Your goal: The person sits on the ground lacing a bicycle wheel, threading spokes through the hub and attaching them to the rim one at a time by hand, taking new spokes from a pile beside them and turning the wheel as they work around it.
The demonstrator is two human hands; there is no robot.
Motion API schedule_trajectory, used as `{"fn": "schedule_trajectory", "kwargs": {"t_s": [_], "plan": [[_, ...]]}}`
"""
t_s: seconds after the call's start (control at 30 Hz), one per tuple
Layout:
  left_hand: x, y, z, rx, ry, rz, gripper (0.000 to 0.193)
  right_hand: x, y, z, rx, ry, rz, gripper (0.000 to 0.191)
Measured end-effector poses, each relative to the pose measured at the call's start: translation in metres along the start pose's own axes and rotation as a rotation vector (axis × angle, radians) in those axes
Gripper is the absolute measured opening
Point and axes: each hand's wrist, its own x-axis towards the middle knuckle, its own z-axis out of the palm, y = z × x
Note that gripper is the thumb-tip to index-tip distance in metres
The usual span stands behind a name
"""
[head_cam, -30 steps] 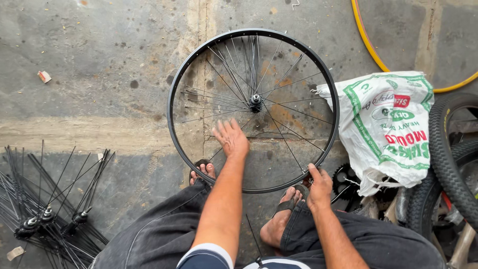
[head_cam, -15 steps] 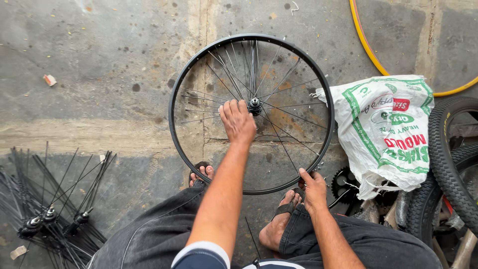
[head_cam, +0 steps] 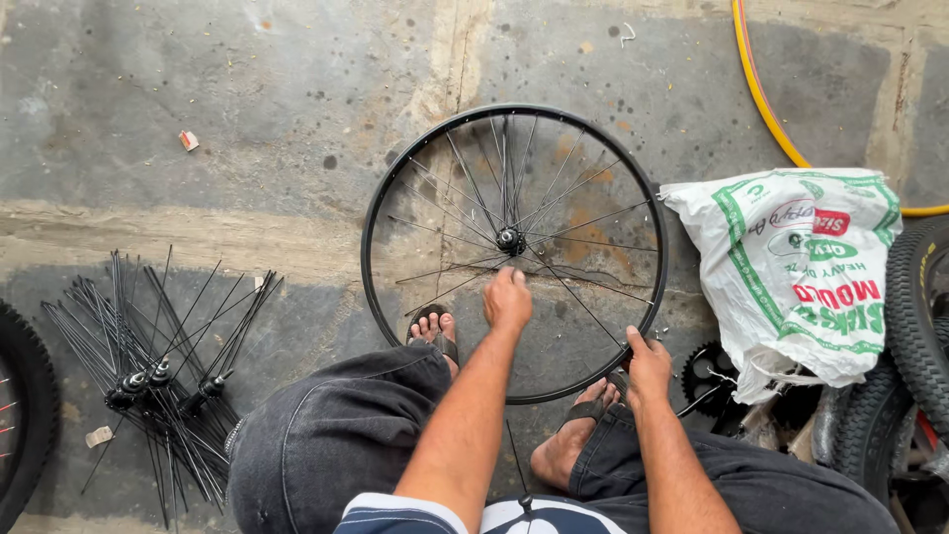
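Wheel (head_cam: pixel 514 252) lies flat on the concrete floor (head_cam: pixel 247 129), black rim, hub (head_cam: pixel 510 239) at centre w/ thin spokes fanning out. Person sits at wheel's 6 o'clock, both sandalled feet tucked against the near rim.

Left hand (head_cam: pixel 508 300) reaches in over the spokes just at 6 o'clock of hub, fingers curled down onto a spoke; grip looks pinched shut on it but can't tell for sure, fingertips hidden under the knuckles. Right hand (head_cam: pixel 647 366) sits on the rim at approx 4 o'clock, fingers wrapped over the edge, closed around rim.

Right foot (head_cam: pixel 578 435) at rim's 5 o'clock, left foot (head_cam: pixel 435 331) inside rim at 7 o'clock.

Around it: bundle of loose black spokes w/ hubs (head_cam: pixel 148 376) well apart at wheel's 8 o'clock. White sack w/ green & red print (head_cam: pixel 791 267) just beside rim at 3 o'clock. Black sprocket (head_cam: pixel 707 376) near right hand, below the sack. Knobbly tyres (head_cam: pixel 914 326) at far right, another tyre (head_cam: pixel 25 415) at left edge. Yellow hose (head_cam: pixel 766 109) curves at 1 o'clock
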Motion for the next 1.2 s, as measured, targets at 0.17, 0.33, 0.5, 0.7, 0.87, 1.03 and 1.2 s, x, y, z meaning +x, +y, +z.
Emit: {"fn": "schedule_trajectory", "kwargs": {"t_s": [0.17,0.33,0.5,0.7,0.87,1.03,1.2], "plan": [[0.008,-0.012,0.011,-0.48,-0.203,-0.235,0.03,-0.004,-0.001,0.011,-0.036,0.007,0.024,0.032],[0.056,-0.005,0.01,-1.208,-0.007,-0.573,0.021,0.0,-0.011,0.028,-0.029,0.004,0.055,0.031],[0.09,0.002,-0.002,-1.544,0.088,-0.722,0.011,0.003,-0.014,0.045,-0.048,-0.003,0.073,0.03],[0.101,-0.013,-0.003,-1.734,-0.14,-0.603,0.02,0.005,-0.01,0.045,-0.06,-0.03,0.076,0.027],[0.105,-0.009,0.006,-1.481,0.122,-0.618,0.025,0.001,-0.01,0.039,-0.047,-0.056,0.07,0.024],[0.07,-0.005,-0.01,-0.68,0.42,-0.564,0.044,-0.005,-0.009,0.029,-0.063,-0.039,0.065,0.023],[-0.025,-0.002,-0.003,-0.34,0.304,-0.333,0.044,-0.015,-0.002,0.007,-0.086,-0.031,0.052,0.027]]}}
